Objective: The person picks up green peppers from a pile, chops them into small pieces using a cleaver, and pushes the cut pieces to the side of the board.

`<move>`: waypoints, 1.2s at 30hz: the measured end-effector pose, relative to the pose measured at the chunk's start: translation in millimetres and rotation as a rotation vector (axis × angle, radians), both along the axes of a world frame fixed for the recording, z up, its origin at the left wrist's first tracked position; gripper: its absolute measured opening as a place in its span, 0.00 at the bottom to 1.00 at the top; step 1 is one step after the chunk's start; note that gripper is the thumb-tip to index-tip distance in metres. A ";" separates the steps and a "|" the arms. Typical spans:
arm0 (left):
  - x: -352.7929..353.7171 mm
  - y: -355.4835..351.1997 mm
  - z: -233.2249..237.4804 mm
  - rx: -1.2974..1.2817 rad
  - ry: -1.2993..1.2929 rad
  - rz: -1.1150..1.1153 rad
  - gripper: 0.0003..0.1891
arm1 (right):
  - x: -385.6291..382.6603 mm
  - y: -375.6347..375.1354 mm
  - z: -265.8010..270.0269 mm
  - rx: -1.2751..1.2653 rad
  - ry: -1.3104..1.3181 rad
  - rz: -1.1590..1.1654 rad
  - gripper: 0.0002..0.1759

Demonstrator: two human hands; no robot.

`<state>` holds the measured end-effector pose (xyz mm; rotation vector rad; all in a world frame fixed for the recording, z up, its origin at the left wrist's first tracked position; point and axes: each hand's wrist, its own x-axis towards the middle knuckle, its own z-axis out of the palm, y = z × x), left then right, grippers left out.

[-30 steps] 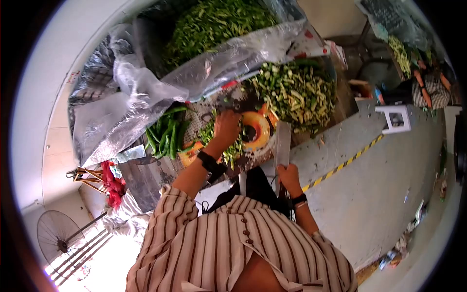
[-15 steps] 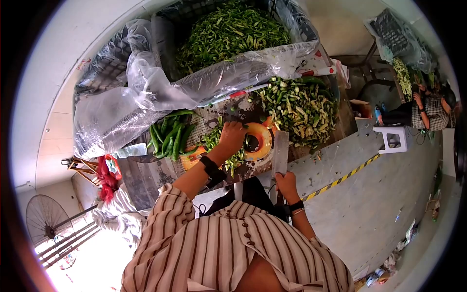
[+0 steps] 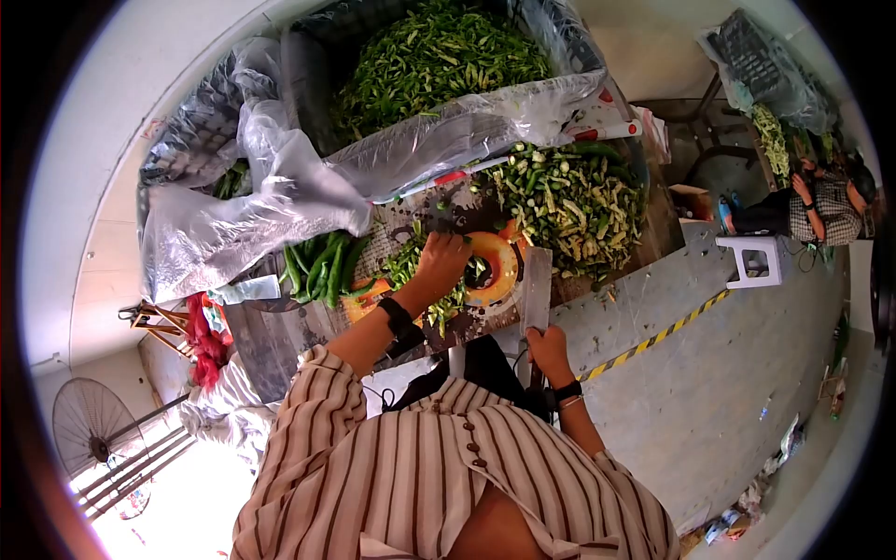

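My right hand (image 3: 549,355) is closed round the handle of a cleaver (image 3: 535,289), whose broad blade points up at the table's front edge. My left hand (image 3: 442,264) is curled over the table, fingers closed, with a bit of green at the fingertips; what they hold is mostly hidden. Cut green pepper pieces (image 3: 405,262) lie beside and below that hand. Just right of it, an orange ring pattern (image 3: 509,271) marks the tabletop, with a few cut pieces at its dark centre. Whole green peppers (image 3: 322,269) lie to the left, and a large heap of chopped peppers (image 3: 574,205) to the right.
Behind the board area stands a plastic-lined crate (image 3: 457,117) full of cut peppers. A white stool (image 3: 751,261) and another person (image 3: 826,207) are at the far right. Yellow-black tape (image 3: 653,338) crosses the floor. A fan (image 3: 96,448) stands at lower left.
Light green pieces now show in the ring's dark centre beside my left hand. The left hand has shifted very slightly left. The cleaver stays in my right hand, nearly unmoved.
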<state>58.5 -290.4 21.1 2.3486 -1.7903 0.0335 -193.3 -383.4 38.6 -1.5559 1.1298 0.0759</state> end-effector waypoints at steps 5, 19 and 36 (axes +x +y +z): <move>3.1 -2.8 -0.8 0.028 0.041 -0.013 0.06 | 2.9 -2.2 7.6 0.014 -0.007 -0.001 0.20; 5.6 1.3 8.7 -0.017 0.201 0.012 0.06 | 32.0 9.6 -5.8 0.411 -0.098 0.110 0.17; 2.3 6.3 8.7 0.024 0.189 0.023 0.07 | 33.0 5.1 12.8 0.349 -0.090 0.119 0.16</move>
